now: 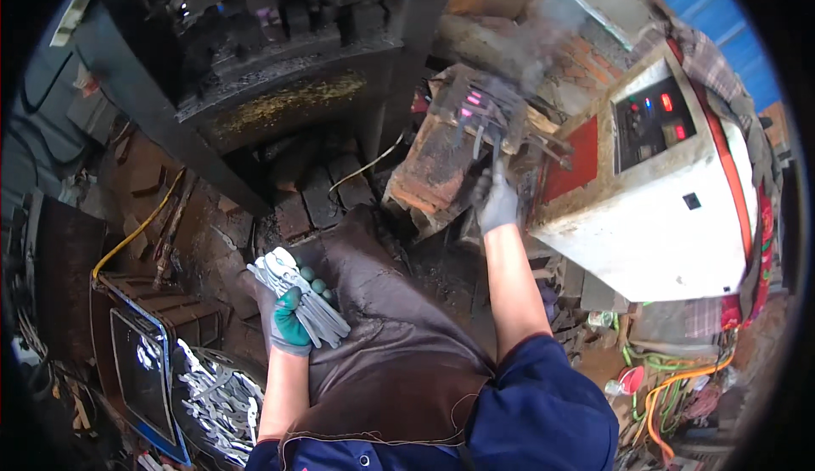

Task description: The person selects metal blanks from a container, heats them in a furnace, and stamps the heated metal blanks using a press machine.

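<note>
My left hand, in a green and grey glove, is closed around a fanned bundle of grey metal plier blanks above my lap. Their heads point up and left, their long handles down and right. To the right, my right hand wears a grey glove and grips the near end of a slim metal blank. That blank reaches into a small brick heater. Several more blank handles stick out there beside pink-glowing metal, and smoke rises behind. My right fingers are partly blurred.
A large dark press stands ahead on the left. At the right is a white control cabinet with lit displays. A blue-edged crate and a heap of similar grey blanks lie lower left. Orange and green hoses tangle lower right.
</note>
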`<state>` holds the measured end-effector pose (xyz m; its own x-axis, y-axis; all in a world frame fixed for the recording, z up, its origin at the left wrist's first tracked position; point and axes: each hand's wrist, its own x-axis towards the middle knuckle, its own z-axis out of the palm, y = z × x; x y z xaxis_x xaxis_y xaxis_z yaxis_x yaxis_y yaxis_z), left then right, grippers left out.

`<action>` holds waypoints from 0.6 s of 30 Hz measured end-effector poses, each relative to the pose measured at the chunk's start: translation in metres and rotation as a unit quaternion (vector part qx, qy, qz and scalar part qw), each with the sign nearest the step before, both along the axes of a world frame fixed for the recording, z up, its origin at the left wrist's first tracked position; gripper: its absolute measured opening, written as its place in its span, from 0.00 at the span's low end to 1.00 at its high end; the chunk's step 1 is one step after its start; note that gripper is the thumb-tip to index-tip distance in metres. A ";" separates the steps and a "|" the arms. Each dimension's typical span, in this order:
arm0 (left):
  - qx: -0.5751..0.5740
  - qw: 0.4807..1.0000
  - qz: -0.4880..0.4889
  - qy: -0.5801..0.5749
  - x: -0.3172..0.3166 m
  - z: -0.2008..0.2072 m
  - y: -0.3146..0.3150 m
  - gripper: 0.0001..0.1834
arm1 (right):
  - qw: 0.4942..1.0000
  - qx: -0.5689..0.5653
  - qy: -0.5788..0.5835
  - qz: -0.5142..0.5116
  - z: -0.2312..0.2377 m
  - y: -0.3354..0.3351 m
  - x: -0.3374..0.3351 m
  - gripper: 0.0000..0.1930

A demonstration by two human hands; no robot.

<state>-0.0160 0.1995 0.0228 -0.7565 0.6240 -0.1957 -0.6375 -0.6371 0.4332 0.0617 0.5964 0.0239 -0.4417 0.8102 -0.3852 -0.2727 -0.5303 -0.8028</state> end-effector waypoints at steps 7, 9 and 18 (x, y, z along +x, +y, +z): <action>0.029 0.994 -0.069 -0.085 0.000 -0.018 0.002 0.29 | 0.928 0.264 -0.026 0.260 0.130 -0.096 -0.152 0.17; 0.109 0.985 -0.085 -0.106 -0.001 -0.033 0.000 0.28 | 0.901 0.242 -0.001 0.359 0.155 -0.117 -0.215 0.20; 0.082 0.990 -0.091 -0.065 0.001 -0.013 -0.022 0.30 | 0.906 0.232 0.056 0.351 0.140 -0.208 -0.207 0.15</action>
